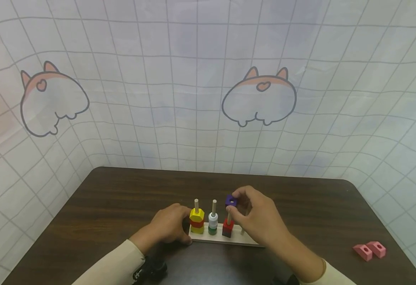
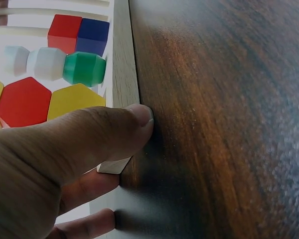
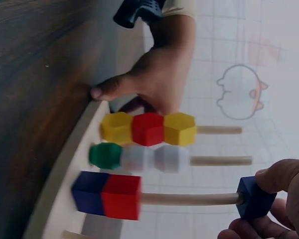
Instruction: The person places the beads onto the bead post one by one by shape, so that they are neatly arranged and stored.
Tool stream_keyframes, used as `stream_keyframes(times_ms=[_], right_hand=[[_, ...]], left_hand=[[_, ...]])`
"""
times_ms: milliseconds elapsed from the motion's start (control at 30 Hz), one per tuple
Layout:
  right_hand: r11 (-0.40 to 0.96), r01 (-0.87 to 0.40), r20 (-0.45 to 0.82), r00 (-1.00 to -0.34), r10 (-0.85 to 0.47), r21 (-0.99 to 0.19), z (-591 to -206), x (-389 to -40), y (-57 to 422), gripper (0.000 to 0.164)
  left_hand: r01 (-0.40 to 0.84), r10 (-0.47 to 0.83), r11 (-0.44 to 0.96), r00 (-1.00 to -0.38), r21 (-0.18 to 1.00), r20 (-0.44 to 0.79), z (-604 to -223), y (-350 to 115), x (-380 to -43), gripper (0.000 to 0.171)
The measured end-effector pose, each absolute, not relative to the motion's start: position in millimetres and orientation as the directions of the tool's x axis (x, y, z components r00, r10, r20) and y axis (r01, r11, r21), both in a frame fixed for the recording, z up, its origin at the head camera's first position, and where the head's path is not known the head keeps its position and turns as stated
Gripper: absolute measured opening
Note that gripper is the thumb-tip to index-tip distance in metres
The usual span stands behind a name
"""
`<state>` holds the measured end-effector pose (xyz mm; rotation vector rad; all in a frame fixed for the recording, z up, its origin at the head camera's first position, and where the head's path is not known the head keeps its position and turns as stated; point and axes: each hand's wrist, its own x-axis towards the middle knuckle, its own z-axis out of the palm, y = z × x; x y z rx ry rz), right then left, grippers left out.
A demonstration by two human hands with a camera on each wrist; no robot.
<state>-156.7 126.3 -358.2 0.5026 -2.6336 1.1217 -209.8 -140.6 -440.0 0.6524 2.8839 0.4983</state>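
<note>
A pale wooden peg base [image 1: 208,238] carries upright pegs with coloured beads. My left hand [image 1: 170,222] holds its left end, the thumb [image 2: 124,127] along the front edge. Between the thumb and fingers of my right hand [image 1: 261,215] is a dark blue cube bead [image 3: 255,197], at the tip of the third peg [image 3: 189,199]. Lower on that peg sit a red cube [image 3: 122,197] and a blue cube [image 3: 90,191]. The first peg bears yellow [image 1: 196,215] and red hexagonal beads; the second has white beads [image 1: 213,220] over a green one [image 2: 84,68].
Two pink slanted blocks [image 1: 369,250], each with a hole, lie at the right of the dark wooden table [image 1: 129,190]. My right hand partly covers another peg [image 1: 242,230] and the base's right end. A grid-patterned curtain [image 1: 193,99] hangs behind the table.
</note>
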Motion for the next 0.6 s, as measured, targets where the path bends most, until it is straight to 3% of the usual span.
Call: stream_keyframes(times_ms=[333,600], right_hand=[[0.648,-0.418,0.391,-0.899,-0.195,-0.637,-384,-160,125,0.053],[0.591,-0.413,0.415,-0.899,-0.142,-0.693,-402,-159,125,0.103]], left_hand=[[0.390,0.437,0.850,-0.897,0.354,-0.063,-439,-140,-209,0.056],[0.389,0.436,0.851,-0.898,0.352,-0.063,-438,-140,-209,0.056]])
